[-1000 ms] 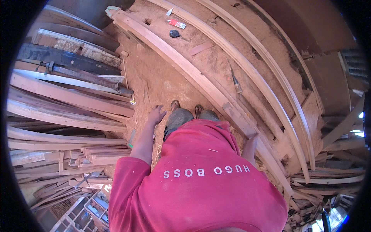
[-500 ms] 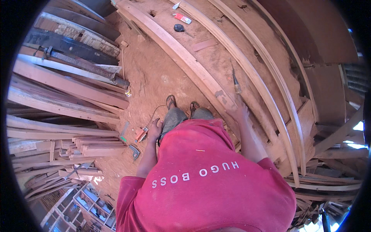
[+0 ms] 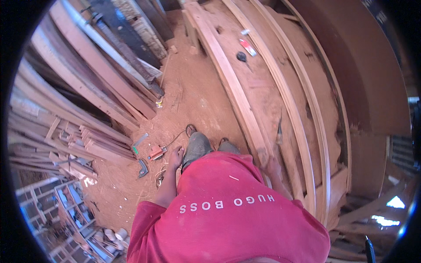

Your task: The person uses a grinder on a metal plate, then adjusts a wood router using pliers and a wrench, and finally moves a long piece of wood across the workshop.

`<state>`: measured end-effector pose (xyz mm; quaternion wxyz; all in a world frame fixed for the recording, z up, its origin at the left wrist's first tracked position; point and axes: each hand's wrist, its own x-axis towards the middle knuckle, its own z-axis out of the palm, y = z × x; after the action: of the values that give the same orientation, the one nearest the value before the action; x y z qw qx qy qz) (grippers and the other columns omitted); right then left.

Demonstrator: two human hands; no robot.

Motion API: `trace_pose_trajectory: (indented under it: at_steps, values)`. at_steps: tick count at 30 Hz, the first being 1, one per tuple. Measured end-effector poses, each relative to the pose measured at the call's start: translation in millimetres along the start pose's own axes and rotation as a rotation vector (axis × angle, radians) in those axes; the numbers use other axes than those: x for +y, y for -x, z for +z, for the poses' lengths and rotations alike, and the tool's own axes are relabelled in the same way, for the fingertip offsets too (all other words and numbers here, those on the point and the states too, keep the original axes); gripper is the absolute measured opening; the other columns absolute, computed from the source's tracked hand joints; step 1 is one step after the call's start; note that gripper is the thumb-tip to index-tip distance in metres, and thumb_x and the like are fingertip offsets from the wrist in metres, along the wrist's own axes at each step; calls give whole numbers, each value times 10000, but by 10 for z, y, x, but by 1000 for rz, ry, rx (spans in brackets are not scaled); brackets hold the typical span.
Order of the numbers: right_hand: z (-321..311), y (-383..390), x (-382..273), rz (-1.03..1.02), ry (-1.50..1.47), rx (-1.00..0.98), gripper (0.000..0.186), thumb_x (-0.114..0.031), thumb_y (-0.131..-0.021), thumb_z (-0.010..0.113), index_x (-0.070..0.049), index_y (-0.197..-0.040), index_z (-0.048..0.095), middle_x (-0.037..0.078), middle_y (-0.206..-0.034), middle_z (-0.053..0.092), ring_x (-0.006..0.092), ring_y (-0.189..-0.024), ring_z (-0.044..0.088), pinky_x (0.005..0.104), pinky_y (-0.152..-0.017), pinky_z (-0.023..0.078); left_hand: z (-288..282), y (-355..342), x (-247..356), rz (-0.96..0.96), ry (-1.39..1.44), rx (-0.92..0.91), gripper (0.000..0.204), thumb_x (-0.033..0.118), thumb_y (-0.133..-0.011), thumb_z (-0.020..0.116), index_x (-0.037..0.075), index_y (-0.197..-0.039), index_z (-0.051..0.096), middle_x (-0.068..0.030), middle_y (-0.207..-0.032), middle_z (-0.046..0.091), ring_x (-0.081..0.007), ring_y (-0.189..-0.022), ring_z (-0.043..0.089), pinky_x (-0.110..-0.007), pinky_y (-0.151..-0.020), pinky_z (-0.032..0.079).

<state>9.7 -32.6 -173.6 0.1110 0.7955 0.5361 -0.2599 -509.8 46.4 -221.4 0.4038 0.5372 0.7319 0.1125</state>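
Observation:
My right hand (image 3: 272, 166) rests on the near end of a long reddish wooden beam (image 3: 234, 85), its fingers stretched along the wood. Just beyond it lies a dark pointed tool with a pale handle (image 3: 279, 136), apart from the hand. My left hand (image 3: 176, 157) hangs beside my left thigh, fingers loosely bent, with nothing visible in it. On the dusty floor to its left are an orange-red power tool (image 3: 158, 152) and a grey drill-shaped tool (image 3: 143, 168). The cord near the orange tool runs toward my left foot.
Long pale curved-looking strips (image 3: 280, 81) lie right of the beam. A red-and-white packet (image 3: 248, 47) and a round black object (image 3: 241, 56) sit between them. Stacked boards (image 3: 94, 87) fill the left side. Compartmented frames (image 3: 66, 206) and white containers (image 3: 116, 236) stand lower left.
The view has turned, so the boards and beam appear rotated clockwise. My right hand has come back nearer my body along the beam. My left hand still hangs by my thigh.

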Motion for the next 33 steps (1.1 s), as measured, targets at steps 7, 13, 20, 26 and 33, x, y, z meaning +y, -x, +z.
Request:
trace_pose_trajectory:
  at_steps: [7, 13, 20, 26, 33]
  values:
    - [-181, -54, -287, 51, 108, -75, 823, -511, -710, 792, 8, -1274, 490, 252, -1197, 613, 406, -1052, 642, 481, -869, 538, -434, -72, -233, -100, 108, 152, 519, 425, -982, 492, 3, -1262, 605, -271, -1233, 618, -400, -1166, 591, -437, -1009, 451]
    - [-389, -346, -1022, 21, 179, 51, 689, -461, -711, 806, -8, -1187, 595, 236, -1128, 648, 387, -1006, 654, 468, -854, 536, -920, -456, -1107, -190, 217, 237, 541, 440, -985, 494, -17, -1252, 604, -251, -1228, 631, -393, -1176, 588, -436, -1017, 445]
    - [-825, -1748, -2820, -109, 11, 386, 625, -311, -716, 811, -14, -1223, 597, 245, -1107, 645, 381, -992, 638, 442, -870, 514, -3911, -2220, -1988, -172, 330, 864, 514, 393, -980, 538, -30, -1269, 580, -253, -1268, 600, -387, -1235, 539, -414, -1066, 402]
    - [-1084, -2027, -4967, -266, -102, 128, 427, -204, -761, 763, 24, -1104, 655, 204, -936, 689, 325, -863, 679, 410, -777, 549, -7129, -3526, -2465, -136, 223, 1299, 688, 392, -875, 693, -30, -1372, 472, -257, -1355, 529, -378, -1288, 492, -425, -1101, 366]
    - [-1288, -1674, -6468, -312, -175, 74, 457, -212, -741, 779, 17, -1114, 647, 196, -949, 692, 310, -818, 693, 397, -738, 563, -9566, -4260, -2821, -301, 168, 1470, 1047, 399, -649, 881, 0, -1454, 344, -248, -1419, 468, -388, -1300, 473, -453, -1098, 376]
